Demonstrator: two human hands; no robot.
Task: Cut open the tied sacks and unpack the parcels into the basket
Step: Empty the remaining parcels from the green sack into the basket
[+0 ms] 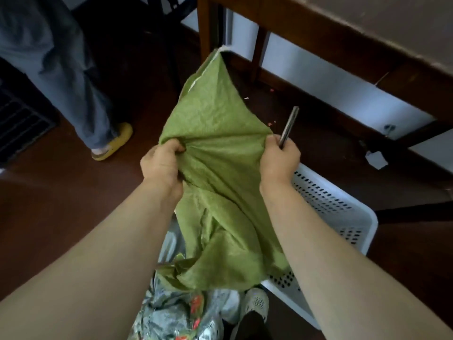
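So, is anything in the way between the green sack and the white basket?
Nothing visible does. The left hand and right hand grip the green sack directly above the white basket; its lower end hangs down to the silvery parcels there.

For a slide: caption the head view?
Left hand and right hand grip a green sack over a white basket; right also holds a slim metal tool.

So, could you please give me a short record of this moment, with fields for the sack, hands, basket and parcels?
sack: green woven sack, held up, lower end hanging down
left hand: grips bunched sack fabric
right hand: pinches the sack, also holds a slim metal cutter
basket: white perforated plastic basket on the floor, beneath the sack
parcels: silvery plastic parcels below the sack's lower end
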